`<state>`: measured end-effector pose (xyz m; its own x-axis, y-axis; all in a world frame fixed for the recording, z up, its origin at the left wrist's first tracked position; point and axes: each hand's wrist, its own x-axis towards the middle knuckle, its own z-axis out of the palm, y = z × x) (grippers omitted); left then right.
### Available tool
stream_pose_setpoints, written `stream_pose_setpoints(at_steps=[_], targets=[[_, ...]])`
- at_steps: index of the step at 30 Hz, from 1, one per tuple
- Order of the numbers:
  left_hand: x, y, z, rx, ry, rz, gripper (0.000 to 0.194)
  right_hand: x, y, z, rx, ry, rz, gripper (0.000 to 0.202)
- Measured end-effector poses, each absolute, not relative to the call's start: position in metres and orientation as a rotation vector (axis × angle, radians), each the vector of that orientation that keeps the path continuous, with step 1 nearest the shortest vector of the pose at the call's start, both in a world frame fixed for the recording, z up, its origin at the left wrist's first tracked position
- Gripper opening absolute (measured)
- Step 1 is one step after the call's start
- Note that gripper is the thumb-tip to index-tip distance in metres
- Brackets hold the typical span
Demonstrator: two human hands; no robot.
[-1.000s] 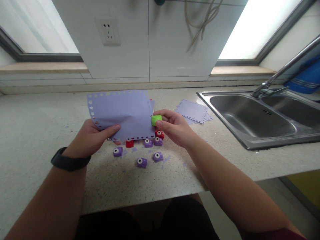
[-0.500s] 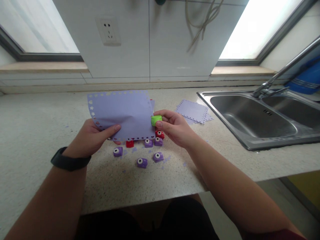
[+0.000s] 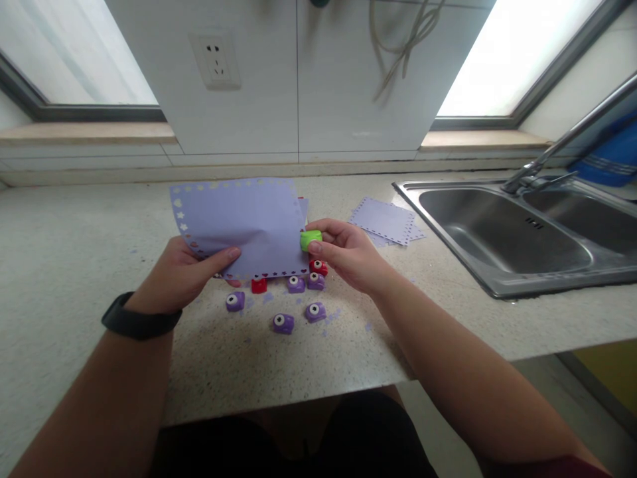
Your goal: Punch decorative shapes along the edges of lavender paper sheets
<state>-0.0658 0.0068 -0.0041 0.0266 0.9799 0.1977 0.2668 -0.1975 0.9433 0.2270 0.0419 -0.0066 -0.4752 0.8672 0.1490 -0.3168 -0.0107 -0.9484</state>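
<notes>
A purple sheet of paper (image 3: pixel 243 226) with shapes punched along its left, top and bottom edges is held up over the counter. My left hand (image 3: pixel 182 275) grips its lower left part, thumb on top and the other fingers mostly hidden below. At the sheet's right edge my right hand (image 3: pixel 346 255) pinches a green craft punch (image 3: pixel 311 239), which sits on the paper's edge. Below the sheet lie a red punch (image 3: pixel 259 285), another red punch (image 3: pixel 318 267) and several purple punches (image 3: pixel 283 324) with white round tops.
Purple sheets with punched edges (image 3: pixel 385 221) lie in a pile right of my hands. Small paper scraps are scattered on the speckled counter (image 3: pixel 219 378). A steel sink (image 3: pixel 502 232) with a faucet (image 3: pixel 527 174) is at the right. Wall tiles and a socket (image 3: pixel 215 61) stand behind.
The upper left corner of the sheet has shifted slightly to the left. Both hands stay nearly in place with the same holds.
</notes>
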Motion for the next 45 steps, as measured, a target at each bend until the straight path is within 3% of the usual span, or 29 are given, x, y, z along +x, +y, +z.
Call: stream_pose_setpoints(at_steps=[45], targets=[[-0.0625,0.0076,-0.0005,1.676,1.323,1.183,0.022,0.2226,0.0390,-0.0049,-0.634,-1.318,1.669,0.042]])
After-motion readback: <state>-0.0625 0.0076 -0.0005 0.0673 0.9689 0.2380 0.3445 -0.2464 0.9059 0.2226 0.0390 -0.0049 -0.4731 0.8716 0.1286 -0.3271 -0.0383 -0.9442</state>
